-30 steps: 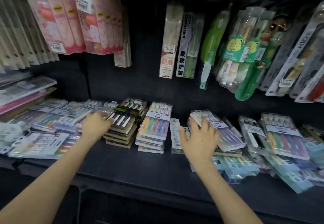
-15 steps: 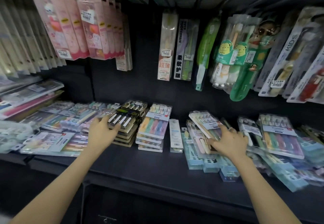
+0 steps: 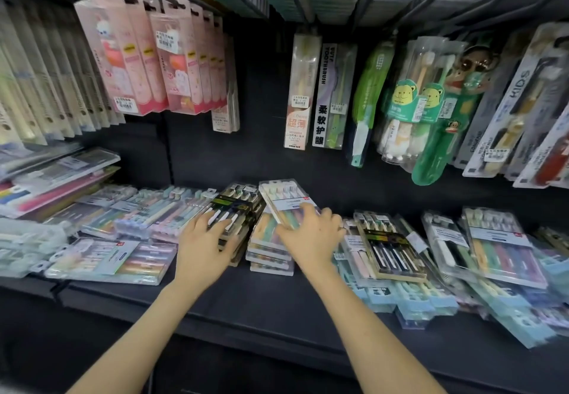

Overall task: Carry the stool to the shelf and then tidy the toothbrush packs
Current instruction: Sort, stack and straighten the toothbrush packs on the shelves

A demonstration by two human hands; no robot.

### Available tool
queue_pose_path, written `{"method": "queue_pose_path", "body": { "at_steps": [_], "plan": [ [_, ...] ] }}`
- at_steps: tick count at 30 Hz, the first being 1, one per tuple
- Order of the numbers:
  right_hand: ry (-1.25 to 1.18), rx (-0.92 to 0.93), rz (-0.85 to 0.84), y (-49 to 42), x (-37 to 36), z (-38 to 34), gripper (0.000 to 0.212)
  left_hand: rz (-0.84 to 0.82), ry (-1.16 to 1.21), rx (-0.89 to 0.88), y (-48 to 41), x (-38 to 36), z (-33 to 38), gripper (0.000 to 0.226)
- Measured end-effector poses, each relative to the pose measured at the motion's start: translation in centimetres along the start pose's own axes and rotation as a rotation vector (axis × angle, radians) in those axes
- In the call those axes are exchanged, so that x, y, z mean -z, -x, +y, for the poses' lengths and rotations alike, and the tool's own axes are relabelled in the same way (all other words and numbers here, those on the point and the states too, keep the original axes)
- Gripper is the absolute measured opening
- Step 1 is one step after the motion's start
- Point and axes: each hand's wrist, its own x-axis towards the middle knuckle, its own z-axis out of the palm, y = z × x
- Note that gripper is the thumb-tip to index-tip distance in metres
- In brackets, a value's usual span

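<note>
hands (image 3: 201,241) (image 3: 311,235) (two) nearer, one pack (image 3: 286,201) tilted

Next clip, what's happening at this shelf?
A person is tidying toothbrush packs on a dark shop shelf. The left hand rests flat on a stack of black-and-gold blister packs. The right hand grips a clear pack of pastel toothbrushes, tilted above the matching pastel stack. Packs to the right lie in a loose heap.
</note>
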Motion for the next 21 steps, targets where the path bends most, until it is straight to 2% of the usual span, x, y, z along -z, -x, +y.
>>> {"method": "queue_pose_path", "body": {
  "at_steps": [3, 6, 9, 11, 12, 14, 15, 18, 21],
  "plan": [
    [0.085, -0.042, -0.043, -0.6, -1.8, -2.3, 0.059, -0.059, -0.004, 0.003, -0.1, -0.4, -1.0, 0.057],
    [0.053, -0.064, -0.117, -0.6, -2.7, -2.8, 0.059, -0.065, 0.018, -0.028, -0.2, -0.7, -1.0, 0.056],
    [-0.258, -0.011, -0.184, -0.4, -1.9, -1.7, 0.04, -0.034, 0.09, -0.083, -0.1, -0.8, -0.1, 0.055],
    [-0.474, -0.003, -0.112, 0.0, -1.3, 0.2, 0.03, 0.018, 0.14, -0.13, -0.2, -0.9, 0.8, 0.053],
    [-0.49, -0.039, -0.049, 0.1, -1.2, 1.5, 0.028, 0.039, 0.162, -0.159, -0.3, -1.0, 1.3, 0.052],
    [-0.322, -0.111, 0.018, -0.1, -1.8, 4.4, 0.035, 0.063, 0.184, -0.231, -0.7, -1.4, 2.3, 0.048],
    [-0.199, -0.105, -0.028, -0.2, -2.3, 5.6, 0.041, 0.057, 0.175, -0.266, -0.9, -1.8, 2.7, 0.048],
    [0.162, -0.002, -0.195, 0.0, -3.9, 6.9, 0.064, -0.035, 0.092, -0.272, -1.6, -3.1, 3.6, 0.055],
    [0.345, 0.088, -0.173, 0.1, -4.5, 6.8, 0.074, -0.032, -0.032, -0.263, -2.5, -3.5, 4.0, 0.055]
  ]
}}
